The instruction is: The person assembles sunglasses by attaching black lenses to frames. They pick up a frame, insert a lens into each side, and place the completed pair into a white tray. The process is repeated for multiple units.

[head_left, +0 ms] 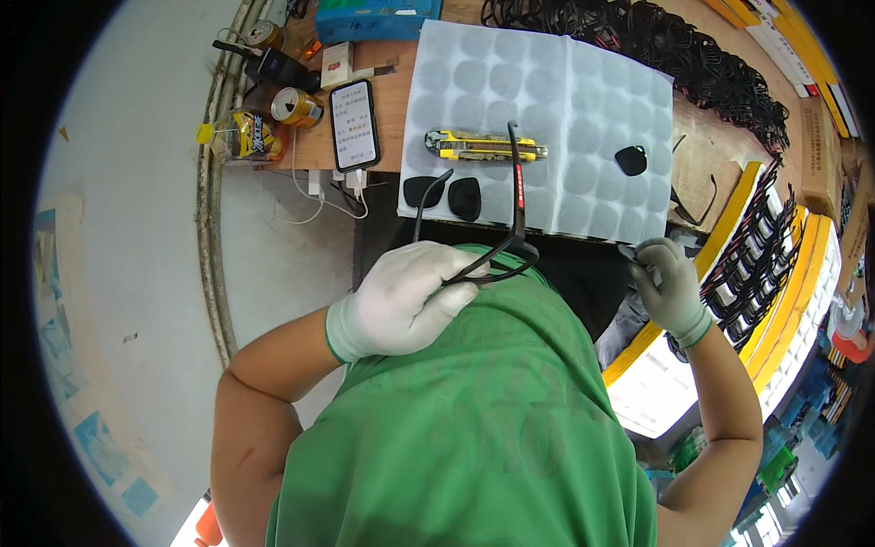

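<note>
In my gloved left hand (396, 301), fingers closed on its rim, is a black glasses frame (520, 244) with its temples pointing away from me. My right hand (673, 284), also gloved, is pinched near the front right corner of the white padded sheet (602, 118). A small dark edge shows at its fingertips; what it belongs to is mostly hidden. Two dark lenses, a left one (421, 191) and a right one (465, 199), lie on the sheet's front left. Another dark lens (631, 160) rests towards its right side. Behind the frame lies a yellow utility knife (483, 146).
Left on the table are a phone (355, 126), a can (297, 107) and a yellow-capped bottle (246, 135). Many black frames (656, 46) are heaped at the back. A yellow-edged white tray (729, 264) of frames stands right, close to my right arm.
</note>
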The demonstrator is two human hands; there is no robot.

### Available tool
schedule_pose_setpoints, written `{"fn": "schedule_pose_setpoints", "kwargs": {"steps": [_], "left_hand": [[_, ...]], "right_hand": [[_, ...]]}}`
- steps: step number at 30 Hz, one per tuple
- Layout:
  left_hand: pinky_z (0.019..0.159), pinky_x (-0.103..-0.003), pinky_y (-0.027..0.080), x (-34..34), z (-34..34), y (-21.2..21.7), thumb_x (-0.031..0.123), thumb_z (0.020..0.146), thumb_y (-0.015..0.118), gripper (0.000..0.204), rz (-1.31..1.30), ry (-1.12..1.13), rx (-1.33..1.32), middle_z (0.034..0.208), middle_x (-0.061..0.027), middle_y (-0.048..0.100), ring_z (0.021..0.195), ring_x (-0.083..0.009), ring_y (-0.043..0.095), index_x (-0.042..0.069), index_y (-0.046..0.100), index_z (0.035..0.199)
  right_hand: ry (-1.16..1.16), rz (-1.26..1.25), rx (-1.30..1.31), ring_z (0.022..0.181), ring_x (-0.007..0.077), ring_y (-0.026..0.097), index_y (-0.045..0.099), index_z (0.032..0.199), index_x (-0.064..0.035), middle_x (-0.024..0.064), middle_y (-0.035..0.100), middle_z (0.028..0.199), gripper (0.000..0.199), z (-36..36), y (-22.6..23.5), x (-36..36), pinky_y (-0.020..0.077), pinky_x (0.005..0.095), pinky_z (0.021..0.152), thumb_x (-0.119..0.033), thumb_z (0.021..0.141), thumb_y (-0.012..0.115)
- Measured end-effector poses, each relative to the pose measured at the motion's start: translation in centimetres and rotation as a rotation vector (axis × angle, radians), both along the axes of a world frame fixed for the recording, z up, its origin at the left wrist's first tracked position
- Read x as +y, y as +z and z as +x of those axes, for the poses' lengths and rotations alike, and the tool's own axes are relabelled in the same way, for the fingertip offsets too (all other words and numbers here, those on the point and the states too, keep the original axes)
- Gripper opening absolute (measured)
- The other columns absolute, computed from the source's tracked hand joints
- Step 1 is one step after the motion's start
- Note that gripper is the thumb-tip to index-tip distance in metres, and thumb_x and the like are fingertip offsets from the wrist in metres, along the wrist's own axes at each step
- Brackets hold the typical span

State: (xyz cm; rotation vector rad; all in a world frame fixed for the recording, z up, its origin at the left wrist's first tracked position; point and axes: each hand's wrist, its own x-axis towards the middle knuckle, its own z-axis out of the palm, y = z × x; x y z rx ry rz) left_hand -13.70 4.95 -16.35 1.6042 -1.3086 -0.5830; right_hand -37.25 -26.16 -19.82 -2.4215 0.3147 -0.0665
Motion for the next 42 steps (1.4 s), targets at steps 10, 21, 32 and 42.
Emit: {"fn": "schedule_pose_setpoints", "kwargs": {"steps": [10,21,32,42], "left_hand": [[0.08,-0.035,0.057,-5.4,-1.2,0.4,0.008,0.104,0.051,0.021,0.085,-0.058,0.112,0.096,-0.0138,0.072,0.087,-0.0238,0.074,-0.005,0.057,0.12],[0.079,-0.034,0.056,-7.0,-1.0,1.7,0.012,0.103,0.052,0.018,0.138,-0.142,0.287,0.091,-0.0107,0.074,0.085,-0.0206,0.073,-0.002,0.063,0.108],[0.066,-0.035,0.055,-6.4,-0.7,1.3,0.011,0.103,0.055,0.017,0.111,-0.129,0.208,0.081,-0.0109,0.072,0.072,-0.0264,0.071,-0.005,0.061,0.106],[0.072,-0.036,0.056,-5.9,0.0,1.1,0.018,0.104,0.056,0.022,0.207,-0.255,0.332,0.085,-0.0097,0.072,0.077,-0.0255,0.072,-0.003,0.062,0.109]], "right_hand": [[-0.312,0.857,-0.545,0.102,0.0137,0.066,0.057,0.128,0.0021,0.0114,0.067,0.118,0.039,6.2,2.4,10.8,0.0519,0.0278,0.091,0.011,0.091,0.065],[-0.314,1.082,-0.229,0.079,0.0088,0.06,0.063,0.112,0.0047,0.0027,0.063,0.089,0.025,6.3,3.2,7.4,0.0491,0.0261,0.071,-0.013,0.095,0.067],[-0.21,1.256,-0.067,0.08,0.0129,0.062,0.069,0.1,0.0081,0.0087,0.068,0.092,0.028,6.3,1.9,6.5,0.049,0.027,0.072,-0.019,0.092,0.067],[-0.091,1.367,-0.062,0.083,0.0158,0.062,0.069,0.098,0.0092,0.0095,0.067,0.094,0.038,7.4,1.4,6.0,0.0477,0.0292,0.074,-0.027,0.087,0.072]]}}
